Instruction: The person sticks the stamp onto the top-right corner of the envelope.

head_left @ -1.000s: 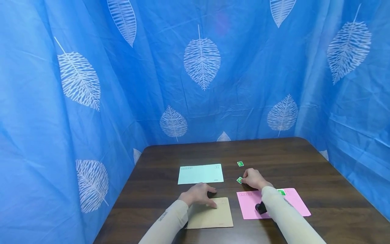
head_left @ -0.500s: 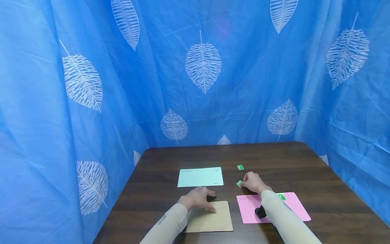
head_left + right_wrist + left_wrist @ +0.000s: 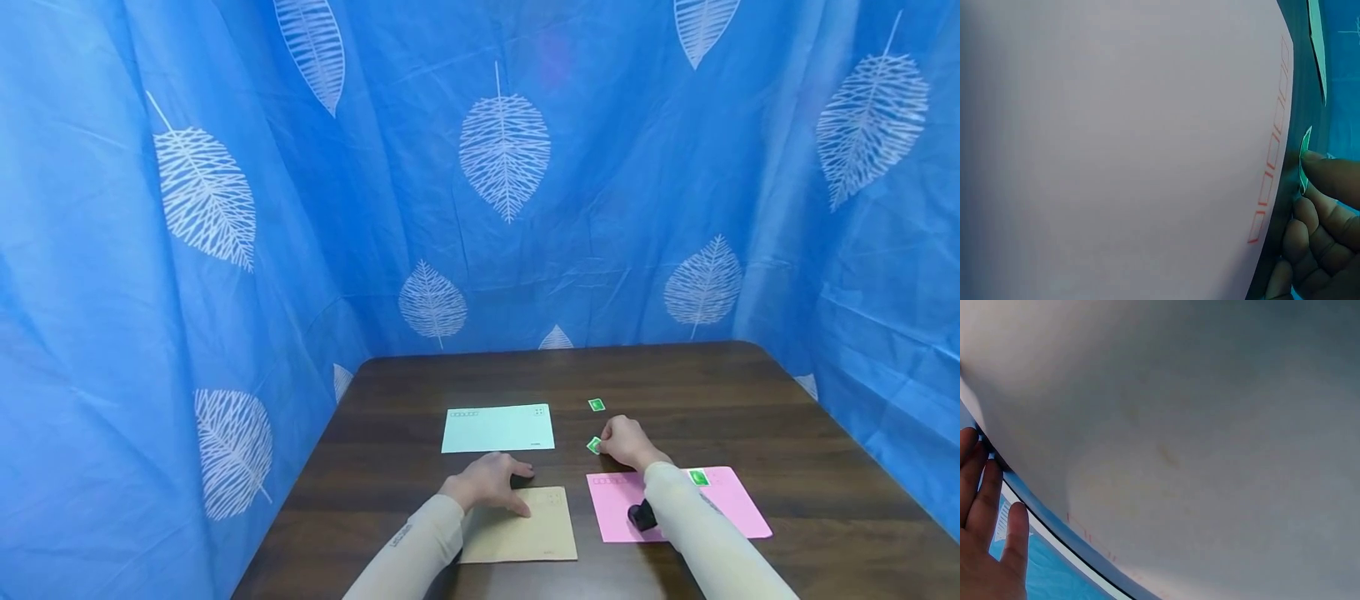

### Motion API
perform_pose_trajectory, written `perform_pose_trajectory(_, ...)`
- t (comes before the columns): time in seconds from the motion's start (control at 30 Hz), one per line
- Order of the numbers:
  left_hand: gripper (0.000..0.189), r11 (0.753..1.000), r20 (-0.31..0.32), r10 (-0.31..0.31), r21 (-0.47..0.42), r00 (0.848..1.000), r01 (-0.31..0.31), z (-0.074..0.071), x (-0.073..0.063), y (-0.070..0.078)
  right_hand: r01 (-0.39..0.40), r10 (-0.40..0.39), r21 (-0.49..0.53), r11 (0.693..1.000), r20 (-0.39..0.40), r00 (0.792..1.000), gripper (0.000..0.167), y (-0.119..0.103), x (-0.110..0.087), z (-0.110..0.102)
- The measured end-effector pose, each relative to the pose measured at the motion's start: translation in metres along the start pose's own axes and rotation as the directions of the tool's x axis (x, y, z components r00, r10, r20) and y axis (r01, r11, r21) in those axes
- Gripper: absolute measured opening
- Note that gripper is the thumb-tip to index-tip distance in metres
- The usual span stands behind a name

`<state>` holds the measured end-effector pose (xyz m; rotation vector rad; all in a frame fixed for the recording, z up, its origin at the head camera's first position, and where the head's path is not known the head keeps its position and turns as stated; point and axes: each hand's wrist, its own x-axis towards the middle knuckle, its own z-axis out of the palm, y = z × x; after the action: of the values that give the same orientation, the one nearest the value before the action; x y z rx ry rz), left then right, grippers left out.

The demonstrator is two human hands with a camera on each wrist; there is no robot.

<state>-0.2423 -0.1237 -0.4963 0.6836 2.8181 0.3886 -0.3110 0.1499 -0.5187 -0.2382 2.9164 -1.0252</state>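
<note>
In the head view my right hand (image 3: 630, 442) reaches past the far edge of the pink envelope (image 3: 731, 500), its thumb and forefinger at a small green stamp (image 3: 593, 446). The right wrist view shows the stamp (image 3: 1304, 159) on edge, pinched between thumb and finger. My left hand (image 3: 489, 482) lies across the upper left of the tan envelope (image 3: 525, 537), thumb over the paper and fingers extended beyond its far edge. Those fingers look straight and hold nothing in the left wrist view. Another green stamp (image 3: 699, 477) sits on the pink envelope, partly beside my right sleeve.
A mint-green envelope (image 3: 498, 429) lies farther back on the dark wooden table (image 3: 360, 467). One more loose green stamp (image 3: 596, 405) lies to its right. Blue curtains (image 3: 600, 208) with white leaf prints enclose the table's back and sides.
The head view shifts slightly. Both hands keep nearly the same places, and the right thumb and finger stay at the stamp.
</note>
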Motion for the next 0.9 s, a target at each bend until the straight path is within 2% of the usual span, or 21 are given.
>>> perform_pose_trajectory(0.23, 0.061, 1.0, -0.007, -0.006, 0.018, 1.0, 0.006, -0.0026, 0.0018, -0.0001, 0.057, -0.058, -0.088, 0.995, -0.01, 0.998, 0.011, -0.0044, 0.0, -0.001)
perform_pose_trajectory(0.5, 0.061, 1.0, 0.001, -0.003, 0.028, 1.0, 0.003, 0.002, 0.0019, -0.0003, 0.073, -0.075, -0.134, 0.988, -0.01, 0.997, 0.011, -0.0077, -0.0023, 0.001)
perform_pose_trajectory(0.67, 0.061, 1.0, 0.0, 0.004, 0.022, 1.0, -0.004, 0.0032, 0.0024, -0.0017, 0.073, -0.074, -0.117, 0.99, -0.002, 0.997, 0.009, -0.0095, -0.0024, 0.0026)
perform_pose_trajectory(0.9, 0.061, 1.0, 0.007, 0.003, 0.024, 1.0, -0.003, 0.0024, 0.0011, -0.0019, 0.059, -0.059, -0.019, 0.998, -0.02, 0.998, 0.004, -0.0048, -0.0012, 0.0061)
